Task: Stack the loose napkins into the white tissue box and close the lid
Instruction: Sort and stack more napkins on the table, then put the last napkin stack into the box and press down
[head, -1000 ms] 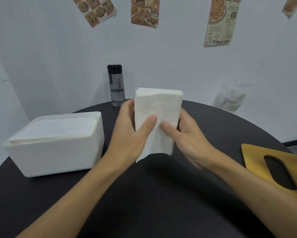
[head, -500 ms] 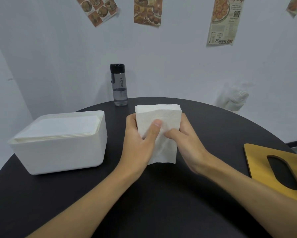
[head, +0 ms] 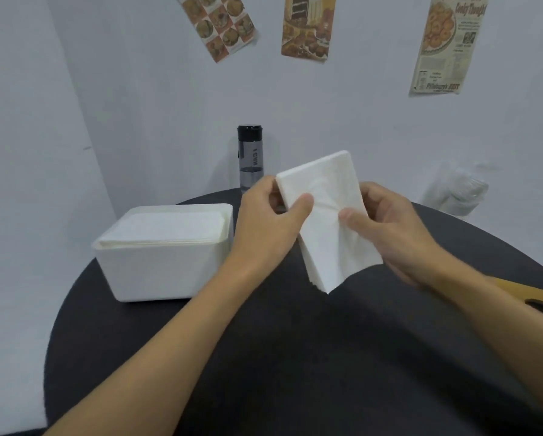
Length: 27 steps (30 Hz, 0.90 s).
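Holds stack [head: 327, 215] of white napkins in the air over the table [head: 295, 357], mid-frame, tilted with the top leaning left; lower sheets slightly fanned, bottom corner hanging free, clear of the tabletop. Grips it from both sides. Left hand [head: 264, 225] pinching the left edge, thumb on the front face, fingers curled behind. Right hand [head: 389, 228] pinching the right edge, thumb pressed into the front and creasing the paper, fingers behind. Box [head: 157, 272], white, on the table just left of the left hand, open on top, filled almost to the rim with flat napkins [head: 166, 226]. Lid [head: 528, 287], yellow with a dark slot, lying at the far right edge of the view, well apart from the box, mostly hidden by the right forearm. At the table's far edge, behind the left hand: upright clear bottle [head: 250, 158] with black cap. Further right, against the wall: crumpled clear bag [head: 455, 193]. Higher on the pale wall: three paper posters [head: 308, 26] with food pictures.
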Tool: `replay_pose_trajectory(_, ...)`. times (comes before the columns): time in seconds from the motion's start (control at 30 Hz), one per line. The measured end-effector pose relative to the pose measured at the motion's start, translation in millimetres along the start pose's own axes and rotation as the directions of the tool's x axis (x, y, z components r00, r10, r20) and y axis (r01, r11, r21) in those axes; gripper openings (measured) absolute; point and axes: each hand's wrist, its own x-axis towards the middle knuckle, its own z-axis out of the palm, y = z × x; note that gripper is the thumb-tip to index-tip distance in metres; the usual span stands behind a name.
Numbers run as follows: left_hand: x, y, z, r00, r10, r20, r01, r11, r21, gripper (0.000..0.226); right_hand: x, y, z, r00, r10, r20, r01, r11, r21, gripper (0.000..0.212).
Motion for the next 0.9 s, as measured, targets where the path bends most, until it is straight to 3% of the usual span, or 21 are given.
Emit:
replay_pose_trajectory(0.13, 8.6, 27.9, -38.1, 0.991, -0.092, -0.101, 0.078, 0.988, -0.13, 0.014, 9.5, -24.4, 8.3, 0.981, 0.092, 0.174, -0.117, 0.983, 0.14, 0.025)
replay_pose_trajectory(0.23, 10.7, 33.3, -78.1, 0.967, -0.187, -0.174, 0.148, 0.965, -0.216, 0.018, 25.1, -36.5, 38.4, 0.972, 0.154, 0.179, -0.2, 0.94, 0.275, 0.018)
replay_pose_trajectory(0.33, 14.6, 25.1, -121.2, 0.932, -0.298, -0.205, 0.25, 0.941, -0.228, 0.03, 51.1, -52.1, 77.7, 0.97, 0.194, 0.147, -0.229, 0.929, 0.29, 0.018)
replay_pose_trajectory(0.47, 15.0, 6.0, -173.3, 0.901, -0.311, -0.301, 0.335, 0.942, 0.03, 0.042, 82.7, -55.4, 124.4, 0.951, 0.246, 0.189, -0.264, 0.962, 0.075, 0.015)
replay_pose_trajectory(0.63, 13.8, -13.6, -198.9, 0.933, -0.17, -0.316, 0.275, 0.904, 0.328, 0.018, 104.1, -42.5, 157.6, 0.957, 0.222, 0.189, -0.166, 0.948, -0.273, 0.01)
replay_pose_trajectory(0.8, 10.9, -22.0, -205.5, 0.96, -0.096, -0.264, 0.229, 0.811, 0.538, 0.015, 106.3, -32.9, 168.2, 0.955, 0.22, 0.196, -0.15, 0.936, -0.319, 0.014)
replay_pose_trajectory(0.9, 7.2, -35.4, -209.7, 0.973, -0.053, -0.226, 0.178, 0.798, 0.577, 0.012, 103.5, -24.1, 172.4, 0.96, 0.176, 0.216, -0.086, 0.924, -0.372, 0.005)
